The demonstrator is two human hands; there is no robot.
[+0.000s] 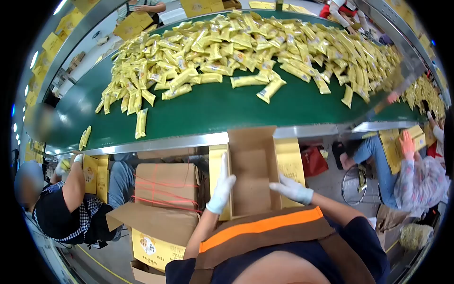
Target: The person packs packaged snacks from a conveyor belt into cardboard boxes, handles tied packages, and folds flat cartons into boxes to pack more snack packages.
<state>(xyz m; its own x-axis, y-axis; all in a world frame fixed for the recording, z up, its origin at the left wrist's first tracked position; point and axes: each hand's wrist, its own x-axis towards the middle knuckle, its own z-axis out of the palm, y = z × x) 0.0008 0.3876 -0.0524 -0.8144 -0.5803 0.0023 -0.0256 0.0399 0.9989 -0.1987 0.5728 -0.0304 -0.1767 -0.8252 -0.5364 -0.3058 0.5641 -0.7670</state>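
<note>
An open cardboard box (253,177) with a bare brown inside stands in front of me, its yellow flaps folded out to the sides and its far flap upright at the belt's edge. My left hand (221,188), in a white glove, presses along the box's left wall with its fingers stretched forward and the thumb over the rim. On the other side my right hand (292,188), also gloved, grips the right wall, fingertips reaching over into the box. Between them the two hands hold the box. Beyond it, yellow wrapped snack packs (231,47) lie heaped on a green conveyor belt (189,113).
A metal rail (184,142) edges the belt. Left of me stand a carton bound with red string (165,182) and a printed yellow carton (153,244). People work at left (71,199) and right (416,175); others are across the belt. A red bag (313,161) and a stool (353,184) are at right.
</note>
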